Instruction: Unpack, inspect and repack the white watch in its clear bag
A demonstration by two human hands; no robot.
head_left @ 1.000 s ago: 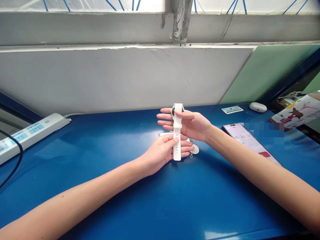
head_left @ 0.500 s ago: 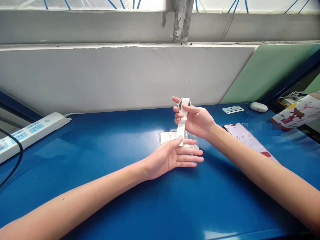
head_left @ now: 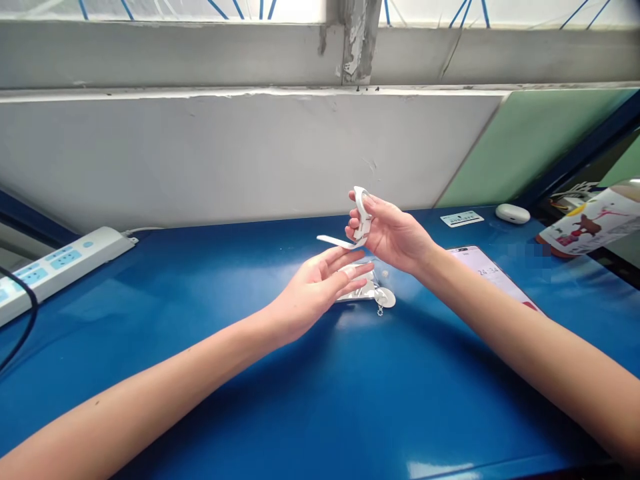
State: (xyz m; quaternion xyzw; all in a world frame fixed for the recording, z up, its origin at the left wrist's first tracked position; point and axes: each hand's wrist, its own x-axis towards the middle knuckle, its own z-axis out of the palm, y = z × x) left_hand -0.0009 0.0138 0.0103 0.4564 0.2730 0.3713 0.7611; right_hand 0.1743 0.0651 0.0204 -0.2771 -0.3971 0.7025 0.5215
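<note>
A: Where is the white watch (head_left: 363, 225) now?
B: It is up in the air, above the blue table (head_left: 280, 400), in the grasp of the right hand (head_left: 393, 233). The thumb and the bent fingers of this hand pinch the looped part.

A: And the left hand (head_left: 305, 291)?
B: It holds nothing that I can see. Its fingers are extended and loose, and they point to the right.

A: How does the watch lie from these fingers?
B: The loop stands roughly upright, beyond the left fingertips and a little to the right. From its lower end, the free strap (head_left: 336, 241) runs sideways to the left, with the tip slightly raised. So this strap passes just over the left fingers. For the free end, the left hand is nearer.

A: Do they touch?
B: I cannot tell; the gap is too small to judge.

A: What lies below?
B: A small packet (head_left: 367, 292), partly behind the left fingers, with a round white tag (head_left: 385, 297) beside it.
</note>
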